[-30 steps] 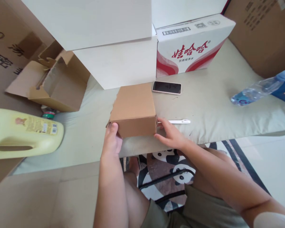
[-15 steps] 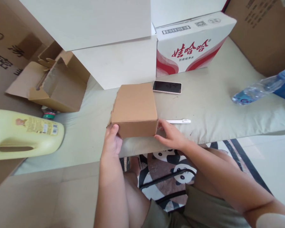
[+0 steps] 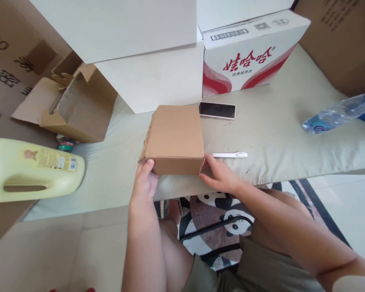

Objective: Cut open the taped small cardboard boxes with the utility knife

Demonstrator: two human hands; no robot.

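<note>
My left hand (image 3: 144,181) grasps the near-left corner of the brown cardboard box (image 3: 176,133), thumb on its front face, my right hand (image 3: 220,174) holds its near-right corner, likely steadying it between them, slim white cutter-like tool (image 3: 230,155) just past the right fingers.

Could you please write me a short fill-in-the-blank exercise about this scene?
1. The small box touched by the left hand and the right hand is ____ in colour.
2. Of the two hands, the slim white object lies nearer to the ____ one.
3. The screen of the phone looks ____ (lit or dark).
4. The largest lettering on the white carton behind the phone is printed in ____.

Missing words: brown; right; dark; red.
</note>
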